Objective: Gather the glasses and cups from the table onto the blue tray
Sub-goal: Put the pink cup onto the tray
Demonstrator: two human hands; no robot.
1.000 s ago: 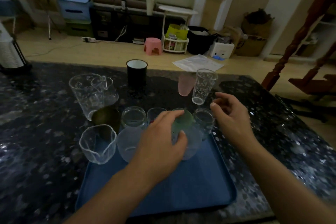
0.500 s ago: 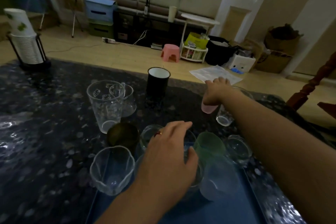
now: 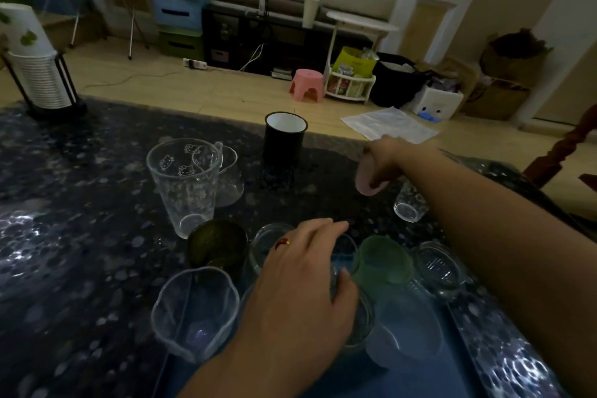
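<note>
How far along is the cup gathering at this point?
Partly done. Several cups sit on the blue tray, including the green cup. In hand: the right hand grips the pink cup, tilted; the left hand rests over the tray's cups. Left on the table: black mug, tall glass, patterned glass.

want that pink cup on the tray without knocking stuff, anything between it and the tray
Yes. The right hand holds the pink cup; the left hand, green cup and clear glasses crowd the tray's far edge.
</note>
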